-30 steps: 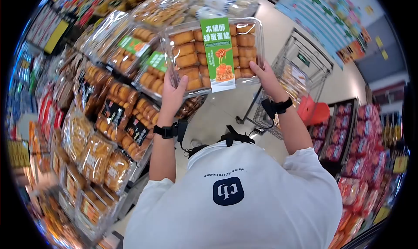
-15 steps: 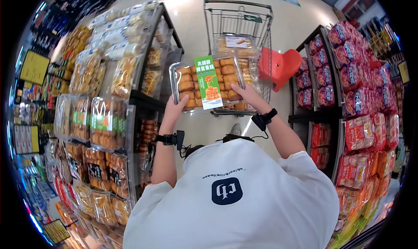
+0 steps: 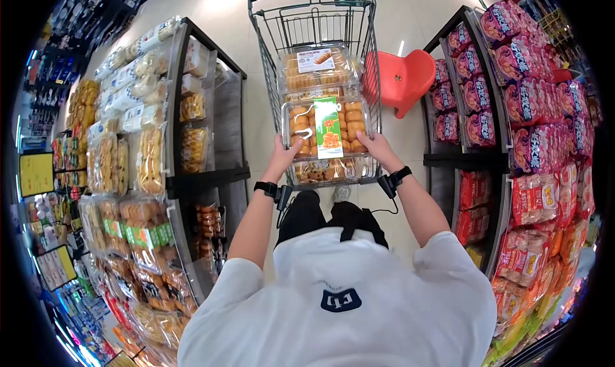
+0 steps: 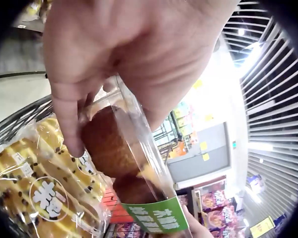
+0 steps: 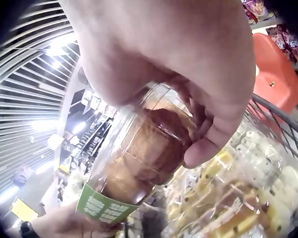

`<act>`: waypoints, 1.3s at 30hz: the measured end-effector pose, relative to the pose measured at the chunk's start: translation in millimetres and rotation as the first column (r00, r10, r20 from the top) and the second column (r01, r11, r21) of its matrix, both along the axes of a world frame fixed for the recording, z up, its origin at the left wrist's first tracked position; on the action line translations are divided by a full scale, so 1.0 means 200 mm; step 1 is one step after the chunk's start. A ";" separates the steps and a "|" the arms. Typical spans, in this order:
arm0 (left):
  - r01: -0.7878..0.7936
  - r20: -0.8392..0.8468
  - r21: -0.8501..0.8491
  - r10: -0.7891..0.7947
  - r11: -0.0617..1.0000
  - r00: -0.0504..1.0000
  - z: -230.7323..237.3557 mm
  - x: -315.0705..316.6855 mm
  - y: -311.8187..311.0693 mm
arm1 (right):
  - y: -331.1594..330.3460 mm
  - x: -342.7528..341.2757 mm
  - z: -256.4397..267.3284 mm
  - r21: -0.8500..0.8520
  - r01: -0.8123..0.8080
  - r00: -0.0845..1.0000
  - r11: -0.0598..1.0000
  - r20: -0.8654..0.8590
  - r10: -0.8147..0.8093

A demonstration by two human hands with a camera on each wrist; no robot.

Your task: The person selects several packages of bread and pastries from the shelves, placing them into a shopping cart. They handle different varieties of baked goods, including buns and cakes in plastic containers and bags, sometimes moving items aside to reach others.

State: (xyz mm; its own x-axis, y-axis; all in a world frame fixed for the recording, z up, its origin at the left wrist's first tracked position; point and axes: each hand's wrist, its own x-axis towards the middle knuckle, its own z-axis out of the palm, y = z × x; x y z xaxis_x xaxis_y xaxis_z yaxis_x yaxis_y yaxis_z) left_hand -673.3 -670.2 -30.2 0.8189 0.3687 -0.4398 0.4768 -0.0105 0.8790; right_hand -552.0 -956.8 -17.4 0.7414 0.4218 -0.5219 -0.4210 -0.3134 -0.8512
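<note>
A clear plastic box of small golden cakes (image 3: 299, 120) with a green and white label is held level over a shopping cart (image 3: 256, 21). My left hand (image 3: 282, 156) grips its left end, thumb on top and fingers curled beneath, as the left wrist view shows. At the opposite end my right hand (image 3: 382, 150) holds the box the same way, fingers under the edge in the right wrist view. Below the box, bagged bread dotted with dark bits (image 4: 47, 193) lies in the cart. Another clear box of long rolls (image 3: 314, 69) is farther forward in it.
A red plastic seat (image 3: 400, 78) sits against the cart's right side. Bread shelves (image 3: 150, 155) line the left. Racks of pink and purple snack packs (image 3: 528, 98) stand on the right. Pale floor (image 3: 224, 21) runs between them.
Both hands have carried the box of cakes from beside the bread display to over the cart, and lowered it. The view has turned rightward, bringing the cart in front.
</note>
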 end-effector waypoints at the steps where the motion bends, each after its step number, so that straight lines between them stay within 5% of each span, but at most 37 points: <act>1: 0.012 0.036 0.075 -0.015 0.997 0.999 -0.05 0.07 0.01 | 0.03 0.06 -0.07 -0.023 0.018 0.997 1.000 0.072 -0.017; 6: -0.042 -0.071 0.123 0.051 0.991 0.996 -0.33 0.27 0.04 | 0.12 0.30 -0.42 -0.124 0.017 0.999 0.992 0.043 -0.012; 7: 0.048 -0.042 0.304 -0.037 0.951 0.998 -0.29 0.29 0.04 | 0.12 0.35 -0.49 -0.136 0.002 0.999 0.991 0.033 0.002; 8: 0.033 -0.050 0.295 -0.019 0.955 0.999 -0.32 0.30 0.04 | 0.15 0.38 -0.55 -0.171 0.021 0.997 0.985 0.083 -0.007; 10: 0.240 -0.044 0.511 -0.253 0.826 0.966 -0.35 0.27 0.06 | 0.19 0.35 -0.67 -0.230 0.075 0.986 0.970 0.161 -0.038; 11: 0.269 -0.124 0.402 -0.239 0.875 0.963 -0.28 0.29 0.04 | 0.22 0.36 -0.63 -0.149 0.100 0.990 0.984 0.114 -0.083; 12: 0.275 -0.147 0.471 -0.233 0.838 0.961 -0.33 0.29 0.03 | 0.24 0.35 -0.65 -0.155 0.097 0.992 0.983 0.094 -0.083; 14: 0.312 -0.168 0.721 -0.280 0.619 0.945 -0.29 0.28 -0.01 | 0.25 0.38 -0.68 -0.200 0.084 0.983 0.976 0.174 -0.049; 15: 0.318 -0.173 0.715 -0.283 0.623 0.943 -0.27 0.29 -0.02 | 0.26 0.39 -0.70 -0.221 0.086 0.982 0.971 0.183 -0.045; 17: 0.400 -0.292 0.895 -0.417 0.199 0.861 -0.24 0.30 -0.02 | 0.27 0.38 -0.76 -0.239 0.097 0.981 0.966 0.186 -0.052; 18: 0.403 -0.293 0.892 -0.419 0.204 0.860 -0.26 0.31 -0.02 | 0.27 0.38 -0.79 -0.251 0.105 0.979 0.962 0.195 -0.056; 20: 0.420 -0.211 0.821 -0.477 0.388 0.853 -0.32 0.31 -0.01 | 0.28 0.38 -0.77 -0.251 0.079 0.984 0.965 0.174 -0.035; 23: 0.388 -0.161 0.833 -0.498 0.395 0.852 -0.37 0.31 0.02 | 0.28 0.36 -0.78 -0.251 0.062 0.993 0.966 0.116 -0.034; 26: 0.374 -0.135 0.837 -0.511 0.400 0.849 -0.36 0.30 0.04 | 0.30 0.31 -0.74 -0.319 0.164 0.930 0.934 0.366 -0.038; 29: 0.338 -0.053 0.807 -0.510 0.485 0.858 -0.28 0.26 0.07 | 0.37 0.20 -0.37 -0.568 0.180 0.634 0.803 0.691 0.347; 30: 0.308 0.014 0.773 -0.501 0.554 0.865 -0.24 0.24 0.09 | 0.38 0.16 -0.36 -0.565 0.178 0.635 0.805 0.692 0.345; 32: 0.227 0.100 0.789 -0.484 0.571 0.869 -0.19 0.16 0.13 | 0.38 0.08 -0.33 -0.702 0.017 0.400 0.712 0.658 0.638; 36: 0.200 0.143 0.804 -0.508 0.560 0.849 -0.05 -0.11 0.26 | 0.33 0.04 -0.34 -0.638 -0.022 0.454 0.770 0.680 0.576; 39: 0.364 -0.133 0.789 -0.441 0.495 0.888 0.02 -0.42 0.40 | 0.21 0.02 -0.17 -0.482 -0.037 0.528 0.875 0.734 0.427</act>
